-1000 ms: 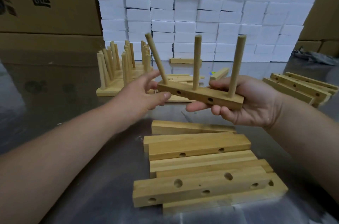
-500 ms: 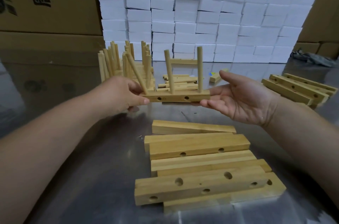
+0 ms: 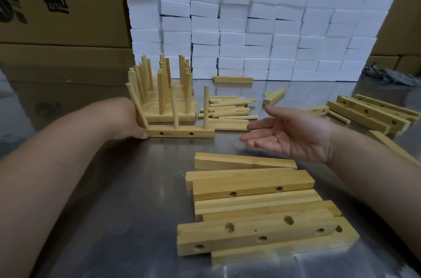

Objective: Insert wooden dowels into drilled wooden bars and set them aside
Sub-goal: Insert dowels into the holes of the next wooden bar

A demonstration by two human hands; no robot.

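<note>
Bar with three dowels (image 3: 182,133) sits on steel table (image 3: 136,186), just in front of finished doweled bars (image 3: 170,116). Left hand (image 3: 129,118) touches its left end, fingers hidden, can't tell grip. Right hand (image 3: 293,136) apart, palm up, fingers loose. Blank drilled bars (image 3: 255,186) nearer camera.

Doweled bar (image 3: 181,133) stands before finished bars (image 3: 168,104), left of loose dowels (image 3: 227,110).

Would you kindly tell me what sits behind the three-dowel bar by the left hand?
A cluster of finished bars with upright dowels stands behind the three-dowel bar; loose dowels lie behind its right end. The rear bars' bases are hidden.
</note>
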